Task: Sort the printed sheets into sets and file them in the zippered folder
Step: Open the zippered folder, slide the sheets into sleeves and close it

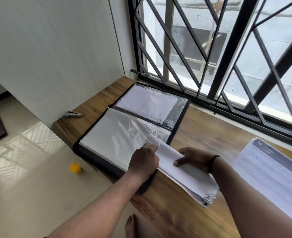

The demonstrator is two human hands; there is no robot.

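Observation:
The black zippered folder (179, 115) lies open on the wooden ledge, its clear plastic sleeves showing white sheets inside. A thick set of printed sheets (190, 177) is angled with its far end at the mouth of the near sleeve. My right hand (195, 158) grips this set from the right, thumb on top. My left hand (144, 160) rests at the sleeve's edge beside the set, fingers curled there; whether it pinches the plastic or the paper is unclear. A second stack of printed sheets (272, 176) lies at the right of the ledge.
A small stapler (75, 114) sits at the ledge's far left corner. A yellow block (75, 168) stands on the tiled floor below. The barred window (227, 57) runs along the back of the wooden ledge (202, 134). My bare foot (130, 225) shows at the bottom.

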